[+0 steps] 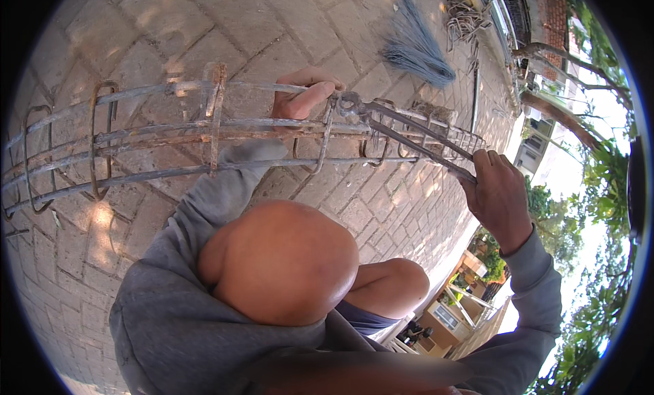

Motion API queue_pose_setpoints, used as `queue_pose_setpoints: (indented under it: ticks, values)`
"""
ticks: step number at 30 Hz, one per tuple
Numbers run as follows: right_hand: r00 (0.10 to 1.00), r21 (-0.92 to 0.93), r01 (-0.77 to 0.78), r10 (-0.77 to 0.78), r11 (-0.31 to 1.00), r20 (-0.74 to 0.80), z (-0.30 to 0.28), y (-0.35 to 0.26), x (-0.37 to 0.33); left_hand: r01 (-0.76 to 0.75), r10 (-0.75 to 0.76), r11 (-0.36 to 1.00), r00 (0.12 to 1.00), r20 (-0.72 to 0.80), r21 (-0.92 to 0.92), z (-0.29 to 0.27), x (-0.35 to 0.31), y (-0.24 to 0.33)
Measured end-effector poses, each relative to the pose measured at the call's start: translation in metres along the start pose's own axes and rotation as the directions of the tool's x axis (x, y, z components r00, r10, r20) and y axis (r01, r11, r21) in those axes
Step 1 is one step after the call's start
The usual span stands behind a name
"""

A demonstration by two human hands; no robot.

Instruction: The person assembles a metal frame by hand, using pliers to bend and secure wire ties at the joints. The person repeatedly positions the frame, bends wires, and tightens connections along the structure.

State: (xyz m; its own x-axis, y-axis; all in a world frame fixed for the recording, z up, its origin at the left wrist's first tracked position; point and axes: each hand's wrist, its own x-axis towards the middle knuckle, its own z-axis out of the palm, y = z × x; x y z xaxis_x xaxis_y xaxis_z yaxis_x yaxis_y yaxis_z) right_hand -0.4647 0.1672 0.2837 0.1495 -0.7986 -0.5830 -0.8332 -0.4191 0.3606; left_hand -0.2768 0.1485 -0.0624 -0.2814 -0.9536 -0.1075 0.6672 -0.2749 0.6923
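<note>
A long cage of steel rebar runs across in front of me, its lengthwise bars ringed by bent stirrups, one of them a rusty stirrup. My right hand is closed round the long handles of metal pincers. The pincers' jaws meet the top bar where a stirrup crosses it. Just left of the jaws, my left hand reaches up from behind the bars, thumb and fingers closed on the top bar. Some of its fingers are hidden. Any tie wire in the jaws is too small to make out.
A fanned bundle of blue-grey wire lies on the brick paving beyond the cage. Farther back is a pile of bent steel stirrups. My bent knees are close to the near side of the cage. Trees stand at the right.
</note>
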Motion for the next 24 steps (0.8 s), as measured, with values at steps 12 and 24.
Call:
queue_pose_setpoints:
  ticks: [12, 24]
  values:
    - [0.894, 0.451, -0.226, 0.0, 0.864, 0.447, -0.026, 0.007, 0.027, 0.086, -0.072, 0.994, 0.984, -0.165, 0.075, -0.007, -0.003, -0.02]
    - [0.902, 0.17, -0.101, 0.018, 0.98, 0.432, -0.03, -0.012, 0.01, -0.086, 0.103, 0.964, 0.993, -0.056, 0.251, -0.011, -0.001, -0.035]
